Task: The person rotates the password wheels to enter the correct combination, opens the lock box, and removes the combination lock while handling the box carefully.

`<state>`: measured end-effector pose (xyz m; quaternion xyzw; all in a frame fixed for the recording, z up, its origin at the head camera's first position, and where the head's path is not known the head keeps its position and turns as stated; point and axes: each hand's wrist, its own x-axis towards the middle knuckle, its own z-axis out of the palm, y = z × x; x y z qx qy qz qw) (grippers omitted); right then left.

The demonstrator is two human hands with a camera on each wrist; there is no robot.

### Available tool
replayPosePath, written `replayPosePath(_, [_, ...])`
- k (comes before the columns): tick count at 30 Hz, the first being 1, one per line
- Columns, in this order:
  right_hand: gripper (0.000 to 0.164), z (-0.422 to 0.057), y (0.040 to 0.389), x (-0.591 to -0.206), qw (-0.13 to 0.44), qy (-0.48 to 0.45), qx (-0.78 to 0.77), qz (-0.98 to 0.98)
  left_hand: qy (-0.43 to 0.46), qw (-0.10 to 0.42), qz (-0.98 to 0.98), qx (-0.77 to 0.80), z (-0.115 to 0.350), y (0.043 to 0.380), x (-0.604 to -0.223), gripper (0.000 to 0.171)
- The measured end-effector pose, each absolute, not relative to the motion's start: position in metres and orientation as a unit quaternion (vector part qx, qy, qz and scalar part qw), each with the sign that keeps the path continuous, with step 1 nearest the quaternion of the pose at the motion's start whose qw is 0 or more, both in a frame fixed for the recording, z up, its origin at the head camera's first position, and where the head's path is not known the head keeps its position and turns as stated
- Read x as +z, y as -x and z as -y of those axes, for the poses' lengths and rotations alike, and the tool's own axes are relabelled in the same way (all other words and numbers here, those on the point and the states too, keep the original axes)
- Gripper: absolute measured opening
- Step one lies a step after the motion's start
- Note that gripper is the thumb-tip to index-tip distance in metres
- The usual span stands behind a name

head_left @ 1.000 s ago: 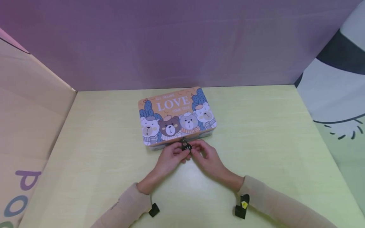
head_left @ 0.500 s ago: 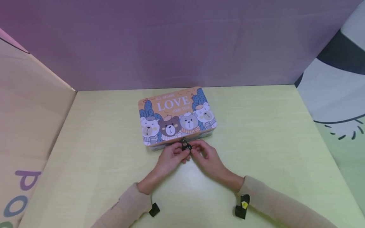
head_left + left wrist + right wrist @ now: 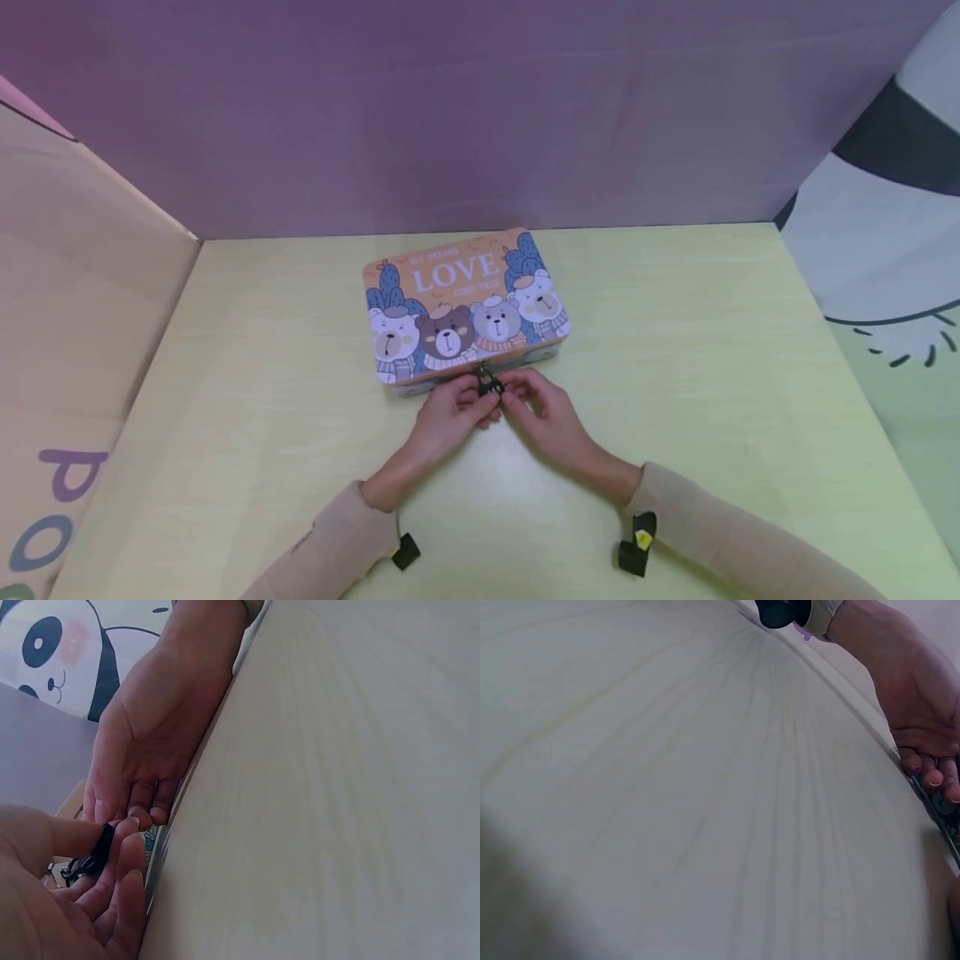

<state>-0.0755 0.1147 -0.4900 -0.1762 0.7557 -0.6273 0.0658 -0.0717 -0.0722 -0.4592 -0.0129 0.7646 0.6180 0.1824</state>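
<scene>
Pale yellow-green table (image 3: 712,358) against a purple wall (image 3: 480,117), upper frame. Tin box (image 3: 453,292) at centre, lid down, slightly skewed: orange top, white "LOVE" lettering, four bears in scarves along the near edge, blue cacti at both sides. Small padlock (image 3: 492,387) just below the box's front edge, near frame centre: glossy black body, pale marks on its face, metal loop uppermost at the clasp (image 3: 482,365); whether threaded through, cannot tell. Left hand (image 3: 444,423) pinches the lock body between thumb and fingers; right hand (image 3: 553,425) grips its right edge with thumb and forefinger. Hands nearly meet at the lock.
</scene>
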Motion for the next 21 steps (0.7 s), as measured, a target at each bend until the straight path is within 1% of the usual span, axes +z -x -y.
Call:
replayPosePath(11, [0.025, -0.1148, 0.0754, -0.4912, 0.061, 0.182, -0.629, -0.753, 0.01, 0.176, -0.768, 0.616, 0.0719, 0.0712, -0.4602, 0.017])
replayPosePath(21, [0.025, -0.1147, 0.0756, -0.491, 0.064, 0.183, -0.63, -0.752, 0.012, 0.177, -0.767, 0.616, 0.0718, 0.0707, -0.4605, 0.019])
